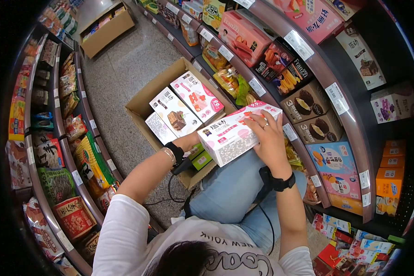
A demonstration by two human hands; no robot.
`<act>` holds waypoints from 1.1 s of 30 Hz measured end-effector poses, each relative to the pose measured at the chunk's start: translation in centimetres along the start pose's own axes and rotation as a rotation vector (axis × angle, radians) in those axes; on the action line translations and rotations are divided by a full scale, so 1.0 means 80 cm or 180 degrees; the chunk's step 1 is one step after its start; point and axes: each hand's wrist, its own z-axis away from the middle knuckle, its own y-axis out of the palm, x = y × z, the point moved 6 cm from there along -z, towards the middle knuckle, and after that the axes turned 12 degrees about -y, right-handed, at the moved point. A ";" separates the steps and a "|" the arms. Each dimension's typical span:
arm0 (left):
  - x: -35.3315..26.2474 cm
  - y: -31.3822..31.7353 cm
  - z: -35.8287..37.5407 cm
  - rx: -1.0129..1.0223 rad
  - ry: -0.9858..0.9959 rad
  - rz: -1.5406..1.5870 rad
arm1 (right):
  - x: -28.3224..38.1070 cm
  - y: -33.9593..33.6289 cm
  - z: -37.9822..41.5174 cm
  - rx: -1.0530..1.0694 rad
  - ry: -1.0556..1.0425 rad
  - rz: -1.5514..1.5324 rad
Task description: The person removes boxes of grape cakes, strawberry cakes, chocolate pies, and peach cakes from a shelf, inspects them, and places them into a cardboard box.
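A white and pink snack box (234, 131) with a strawberry picture is held above my lap, over the near right edge of an open carton (145, 87). My right hand (267, 133) lies over its right end, fingers spread across the top and front. At the box's left end is my left hand (189, 140), its fingers hidden behind the box. Inside the carton lie a strawberry snack box (198, 94), a chocolate snack box (175, 112), another white box (160, 129) and green packs (201, 160).
Shelves on the right hold pink Franzzi boxes (244, 37), brown boxes (308, 103) and a chocolate snack box (361, 57). Bagged snacks (89, 158) fill the left shelves. A second carton (108, 30) stands farther up the aisle floor (112, 78). A black cable (170, 193) trails near my legs.
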 end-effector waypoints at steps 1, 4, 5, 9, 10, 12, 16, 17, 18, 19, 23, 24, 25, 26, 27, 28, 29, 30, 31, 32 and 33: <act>0.005 -0.003 -0.002 -0.0009 -0.0092 -0.0018 | 0.000 0.000 0.001 0.0011 0.0002 0.0018; 0.016 -0.016 0.001 -0.0027 -0.0060 -0.0111 | 0.000 -0.002 0.001 -0.0012 0.0004 -0.0008; 0.018 -0.022 0.005 -0.0024 0.0047 -0.0149 | 0.000 -0.002 0.002 -0.0029 0.0007 -0.0028; -0.007 -0.077 0.054 -0.0918 0.0631 0.0108 | -0.001 -0.001 0.003 -0.0045 0.0008 -0.0047; -0.010 -0.095 0.060 -0.1387 0.0692 0.0150 | -0.002 0.001 0.003 -0.0050 -0.0011 -0.0046; -0.009 -0.125 0.064 -0.2653 0.0769 -0.0071 | -0.002 0.003 0.004 -0.0044 -0.0017 -0.0069; -0.028 -0.122 0.055 -0.2050 0.0356 -0.1152 | 0.001 0.005 0.004 -0.0048 -0.0008 -0.0165; -0.023 -0.124 0.038 -0.2157 0.0361 -0.1422 | 0.002 0.005 0.005 -0.0056 -0.0001 -0.0186; -0.011 -0.129 0.004 -0.2257 0.0369 -0.1693 | 0.002 0.005 0.005 -0.0023 -0.0020 -0.0167; -0.011 -0.126 0.000 -0.2315 0.0315 -0.1842 | 0.003 0.006 0.006 0.0011 -0.0037 -0.0151; -0.029 -0.111 0.029 -0.2382 -0.0046 -0.2051 | 0.005 0.007 0.008 0.0068 0.0004 -0.0158; -0.030 -0.113 0.029 -0.2350 -0.0108 -0.2072 | 0.005 0.008 0.008 0.0072 0.0002 -0.0140; -0.028 -0.115 0.029 -0.2317 -0.0175 -0.2089 | 0.005 0.009 0.008 0.0080 -0.0004 -0.0126; -0.022 -0.117 0.024 -0.2297 -0.0159 -0.2159 | 0.006 0.009 0.007 0.0086 -0.0013 -0.0114; -0.015 -0.116 0.024 -0.2283 -0.0140 -0.2232 | 0.006 0.010 0.006 0.0069 -0.0017 -0.0142; -0.005 -0.112 0.024 -0.2289 -0.0175 -0.2273 | 0.007 0.010 0.006 0.0052 -0.0015 -0.0172; 0.004 -0.108 0.023 -0.2294 -0.0210 -0.2313 | 0.007 0.010 0.006 0.0038 -0.0011 -0.0201; 0.012 -0.101 0.029 -0.2299 -0.0245 -0.2354 | 0.007 0.011 0.006 0.0033 -0.0014 -0.0192; 0.017 -0.091 0.033 -0.2247 -0.0181 -0.2430 | 0.007 0.012 0.006 0.0027 -0.0015 -0.0184; 0.021 -0.081 0.036 -0.2196 -0.0112 -0.2502 | 0.006 0.012 0.005 0.0019 -0.0019 -0.0171; 0.019 -0.067 0.046 -0.2159 -0.0154 -0.2621 | 0.005 0.013 0.004 0.0029 -0.0015 -0.0139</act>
